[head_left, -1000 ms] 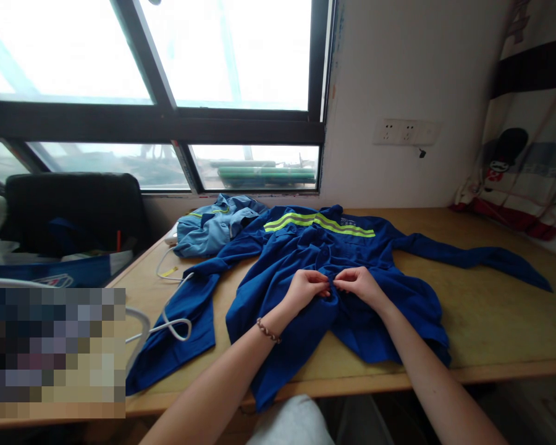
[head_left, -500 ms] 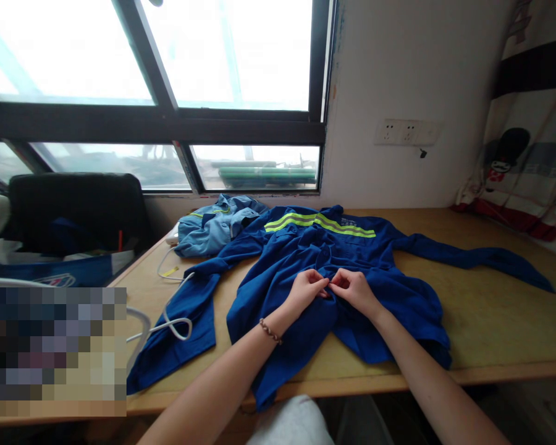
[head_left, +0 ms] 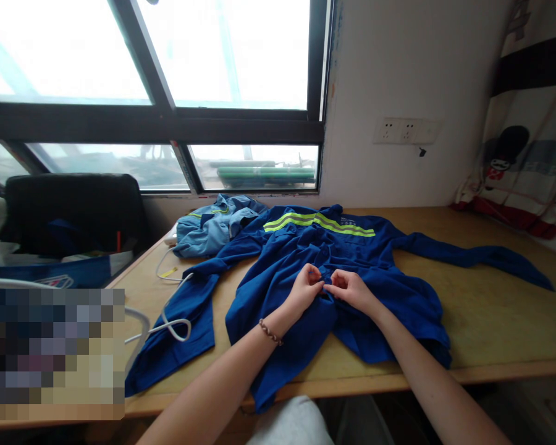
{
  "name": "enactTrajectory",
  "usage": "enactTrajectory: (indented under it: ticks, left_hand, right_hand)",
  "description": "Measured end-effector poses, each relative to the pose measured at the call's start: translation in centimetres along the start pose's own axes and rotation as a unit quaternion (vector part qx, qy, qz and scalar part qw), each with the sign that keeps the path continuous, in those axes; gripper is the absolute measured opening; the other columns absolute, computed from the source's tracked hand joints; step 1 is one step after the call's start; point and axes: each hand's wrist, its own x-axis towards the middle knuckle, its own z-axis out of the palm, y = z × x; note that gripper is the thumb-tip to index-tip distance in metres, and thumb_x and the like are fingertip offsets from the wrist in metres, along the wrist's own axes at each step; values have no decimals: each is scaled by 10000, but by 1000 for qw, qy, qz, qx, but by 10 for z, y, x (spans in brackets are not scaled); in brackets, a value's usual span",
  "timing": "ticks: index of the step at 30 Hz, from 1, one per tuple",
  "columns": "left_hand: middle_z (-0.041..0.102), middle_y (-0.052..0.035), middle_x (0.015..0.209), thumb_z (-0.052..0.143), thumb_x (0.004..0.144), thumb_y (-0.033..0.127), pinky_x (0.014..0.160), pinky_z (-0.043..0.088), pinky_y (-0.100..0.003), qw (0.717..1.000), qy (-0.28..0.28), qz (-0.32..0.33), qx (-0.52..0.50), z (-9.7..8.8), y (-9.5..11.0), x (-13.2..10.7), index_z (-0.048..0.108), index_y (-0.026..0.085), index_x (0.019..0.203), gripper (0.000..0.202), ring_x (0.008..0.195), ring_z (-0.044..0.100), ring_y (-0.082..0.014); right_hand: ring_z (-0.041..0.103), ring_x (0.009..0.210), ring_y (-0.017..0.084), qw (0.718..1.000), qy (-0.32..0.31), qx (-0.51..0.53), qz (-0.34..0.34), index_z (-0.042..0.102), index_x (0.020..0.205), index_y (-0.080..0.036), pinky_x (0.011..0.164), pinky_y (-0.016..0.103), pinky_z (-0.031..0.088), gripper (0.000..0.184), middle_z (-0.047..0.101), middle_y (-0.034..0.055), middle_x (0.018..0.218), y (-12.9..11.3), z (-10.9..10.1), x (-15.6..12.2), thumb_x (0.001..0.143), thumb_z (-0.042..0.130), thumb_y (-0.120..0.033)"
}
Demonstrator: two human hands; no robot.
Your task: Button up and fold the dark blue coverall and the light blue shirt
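Observation:
A dark blue work jacket (head_left: 278, 309) with a yellow-green reflective stripe lies spread on the table, its sleeves stretched out to both sides. At its front placket my left hand (head_left: 306, 287) pinches the cloth between thumb and fingers. Close beside it, my right hand (head_left: 349, 289) also pinches the placket, the fingertips of both hands nearly meeting. Whether a button sits between the fingertips is too small to make out. The jacket's lower hem hangs partly over the table's front edge.
A light blue garment (head_left: 204, 233) is heaped at the back left of the wooden table (head_left: 500, 321). A white cable (head_left: 180, 327) loops over the left sleeve. Left of the table stands a black chair (head_left: 74, 210). A wall socket (head_left: 398, 131) and a curtain (head_left: 528, 123) are at the right.
My left fingers have lifted and curled slightly, and my right hand has shifted a little left and down. Both stay at the placket; the jacket lies almost unchanged.

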Motion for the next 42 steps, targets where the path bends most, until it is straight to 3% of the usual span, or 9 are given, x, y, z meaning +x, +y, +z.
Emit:
enactTrajectory:
  ticks: [6, 15, 18, 21, 26, 30, 35, 39, 42]
  left_hand:
    - [494, 57, 642, 579, 649, 157, 489, 396, -178, 998, -62, 25, 2, 0, 1, 0, 376, 192, 820, 268, 539, 496, -72]
    - [518, 35, 693, 548, 703, 171, 493, 408, -180, 994, -96, 48, 36, 2, 0, -1, 403, 185, 854, 210, 532, 509, -69]
    - [534, 24, 684, 527, 721, 169, 497, 415, -193, 990, -86, 56, 93, 0, -1, 0, 429, 180, 885, 192, 530, 518, -83]
    - [569, -8, 735, 535, 731, 199, 556, 442, -232, 971, -37, 75, 225, -2, 16, -6, 472, 186, 956, 234, 589, 554, -122]
    - [557, -101, 1094, 581, 715, 253, 871, 405, -362, 855, -66, 132, 497, -4, 60, -64, 486, 202, 1137, 435, 1011, 519, -241]
    - [472, -108, 1264, 658, 639, 279, 942, 364, -469, 767, -40, 113, 631, -24, 45, -138, 475, 221, 1195, 587, 1174, 396, -318]
    - [604, -58, 1101, 500, 787, 259, 851, 488, -329, 747, 84, 186, 632, -70, 6, -201, 605, 247, 999, 237, 1007, 564, -213]
    - [659, -32, 957, 468, 809, 269, 779, 523, -274, 741, 184, 216, 609, -93, 13, -229, 624, 248, 918, 192, 871, 627, -188]
    - [678, -23, 891, 485, 797, 265, 723, 537, -256, 718, 240, 249, 605, -101, 30, -247, 629, 248, 924, 193, 790, 649, -188]
  right_hand:
    - [414, 412, 81, 1000, -6, 3, -8, 482, 566, -180, 451, 216, 317, 376, 494, -30, 445, -1, -1, 1, 803, 447, -469]
    - [329, 322, 57, 971, -39, 203, 121, 445, 552, -172, 356, 191, 196, 345, 416, -60, 360, 12, -3, 6, 724, 520, -462]
    - [344, 324, 52, 981, -29, 158, 111, 468, 568, -167, 356, 183, 227, 376, 435, -58, 373, 10, -6, 8, 731, 511, -503]
    - [448, 390, 79, 993, -23, 59, 100, 507, 618, -169, 390, 192, 313, 398, 511, -30, 449, 1, -14, 3, 742, 480, -546]
    - [588, 768, 201, 982, 27, -187, 15, 610, 798, -195, 688, 299, 450, 308, 646, 46, 807, -6, -33, -51, 664, 620, -472]
    - [508, 1016, 278, 926, 131, -354, -5, 608, 989, -222, 877, 404, 393, 382, 592, 81, 1079, 28, -58, -121, 652, 629, -402]
    - [530, 991, 257, 873, 218, -435, 10, 603, 1008, -198, 883, 396, 417, 328, 603, 82, 1051, 80, -107, -182, 730, 445, -274]
    - [553, 951, 298, 830, 271, -484, 57, 638, 917, -221, 862, 432, 423, 421, 630, 76, 982, 88, -148, -212, 568, 412, -155]
    - [602, 842, 310, 821, 333, -449, 112, 629, 961, -329, 710, 436, 466, 496, 653, 68, 914, 76, -174, -239, 552, 406, -159]
